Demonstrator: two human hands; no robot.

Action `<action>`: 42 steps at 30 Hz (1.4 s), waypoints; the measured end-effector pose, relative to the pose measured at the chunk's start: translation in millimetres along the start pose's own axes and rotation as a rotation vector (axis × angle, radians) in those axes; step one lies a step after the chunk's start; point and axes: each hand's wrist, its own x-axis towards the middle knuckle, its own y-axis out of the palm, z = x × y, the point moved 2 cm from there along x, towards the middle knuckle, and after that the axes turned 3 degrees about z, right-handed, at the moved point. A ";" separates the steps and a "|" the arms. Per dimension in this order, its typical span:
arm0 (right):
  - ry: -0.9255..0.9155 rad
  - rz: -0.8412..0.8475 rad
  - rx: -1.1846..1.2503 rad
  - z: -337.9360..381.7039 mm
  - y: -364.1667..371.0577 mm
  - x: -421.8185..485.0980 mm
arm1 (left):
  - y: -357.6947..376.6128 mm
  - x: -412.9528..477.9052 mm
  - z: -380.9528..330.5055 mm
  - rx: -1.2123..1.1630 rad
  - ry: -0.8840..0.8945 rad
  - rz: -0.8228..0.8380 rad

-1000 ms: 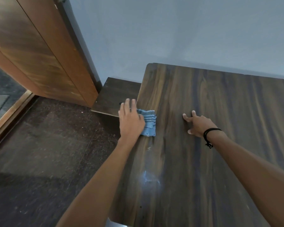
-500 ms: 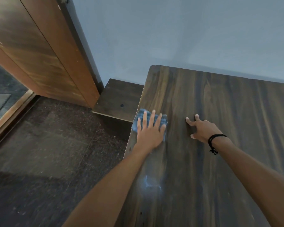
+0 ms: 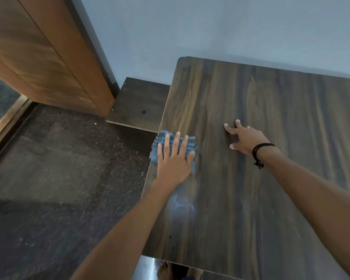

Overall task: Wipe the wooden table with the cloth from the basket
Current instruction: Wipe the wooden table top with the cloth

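Head view: left hand (image 3: 174, 158) flat, fingers spread, pressing cloth (image 3: 160, 142) at table (image 3: 251, 199) edge

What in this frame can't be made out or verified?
- Basket: nowhere in the head view, so the cloth's origin can't be checked.
- Cloth: mostly under the left hand; its full shape and folds are hidden.
- Wooden table: right side cut off by the frame edge and the right forearm.
- Right hand: whether the palm presses flat is unclear.
- Pale smear: dust, moisture or glare, can't tell.
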 end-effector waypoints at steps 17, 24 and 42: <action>0.046 0.025 0.010 10.5 -2.5 -16.0 | 34.4 -141.3 23.4 -0.050 0.088 -0.051; 0.069 0.075 -0.073 22.3 3.8 -34.7 | -16.0 -4.9 13.4 -0.112 0.002 -0.053; 0.007 0.102 -0.092 24.4 36.5 -86.4 | 39.1 -159.9 25.7 -0.013 0.053 -0.089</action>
